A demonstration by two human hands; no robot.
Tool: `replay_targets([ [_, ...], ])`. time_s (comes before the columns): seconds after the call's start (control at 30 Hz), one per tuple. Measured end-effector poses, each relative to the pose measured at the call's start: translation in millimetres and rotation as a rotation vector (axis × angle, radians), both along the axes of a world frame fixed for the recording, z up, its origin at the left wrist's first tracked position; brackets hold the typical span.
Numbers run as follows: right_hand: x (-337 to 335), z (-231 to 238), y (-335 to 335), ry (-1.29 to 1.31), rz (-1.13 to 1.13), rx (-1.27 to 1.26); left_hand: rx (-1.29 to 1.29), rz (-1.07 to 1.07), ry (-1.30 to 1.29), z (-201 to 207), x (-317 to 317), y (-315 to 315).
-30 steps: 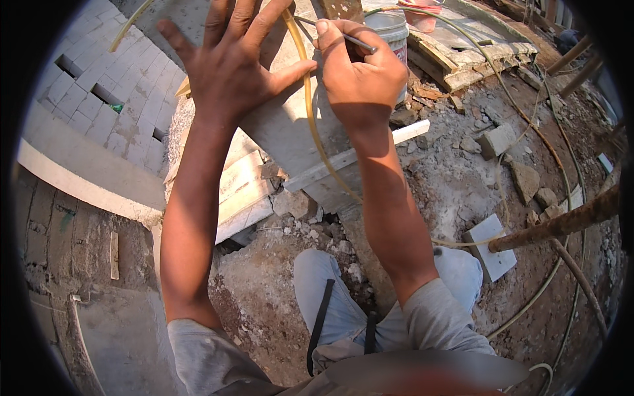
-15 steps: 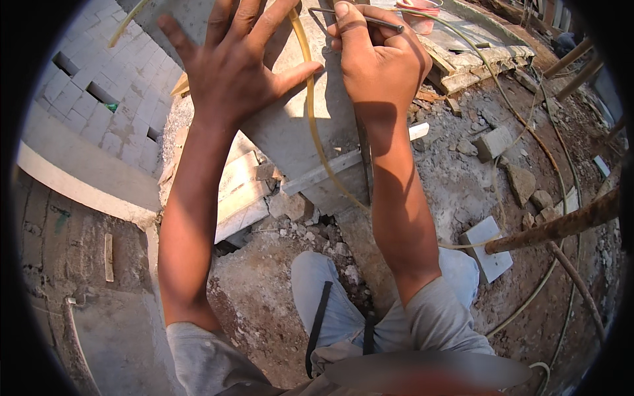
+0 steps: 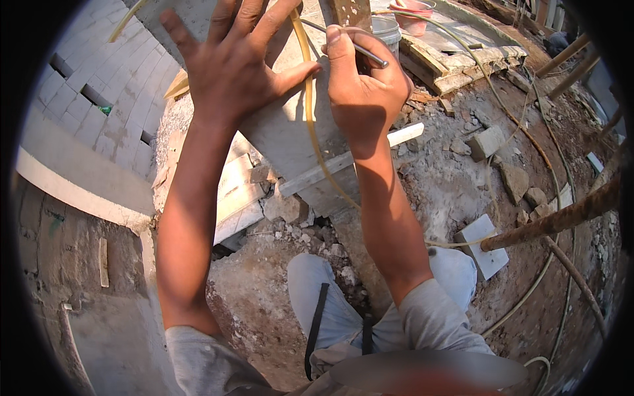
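A thin metal rod is at the far middle, pinched between the thumb and curled fingers of the right hand. Just left, the left hand spreads wide open, its thumb crossing a yellowish hose over a grey slab. Farther right stand white and red buckets.

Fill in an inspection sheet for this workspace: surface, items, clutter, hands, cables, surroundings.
Surface: grey concrete slab, partly shaded.
Items: yellow tube running over the slab; thin metal rod.
Clutter: rocks and a white block on the ground at right.
Hands: left hand spread, partly over the tube; right hand closed on the rod.
Cables: long greenish line at right, hose or cable unclear.
Surroundings: pale blockwork at left, rusty pole at right.
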State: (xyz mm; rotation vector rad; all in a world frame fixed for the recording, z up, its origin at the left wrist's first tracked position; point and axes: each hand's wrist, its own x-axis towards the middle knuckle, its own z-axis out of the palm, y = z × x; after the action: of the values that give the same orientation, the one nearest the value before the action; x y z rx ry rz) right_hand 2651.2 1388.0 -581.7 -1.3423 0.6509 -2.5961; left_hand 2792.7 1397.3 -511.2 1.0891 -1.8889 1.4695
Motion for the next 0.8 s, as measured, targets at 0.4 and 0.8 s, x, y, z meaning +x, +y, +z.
replay_targets([
  [0.4, 8, 1, -9, -0.062, 0.065, 0.018, -0.008, 0.027, -0.014, -1, 2, -2],
  [0.8, 2, -9, -4, 0.004, -0.105, 0.045, 0.013, 0.101, -0.044, 1, 4, 2],
])
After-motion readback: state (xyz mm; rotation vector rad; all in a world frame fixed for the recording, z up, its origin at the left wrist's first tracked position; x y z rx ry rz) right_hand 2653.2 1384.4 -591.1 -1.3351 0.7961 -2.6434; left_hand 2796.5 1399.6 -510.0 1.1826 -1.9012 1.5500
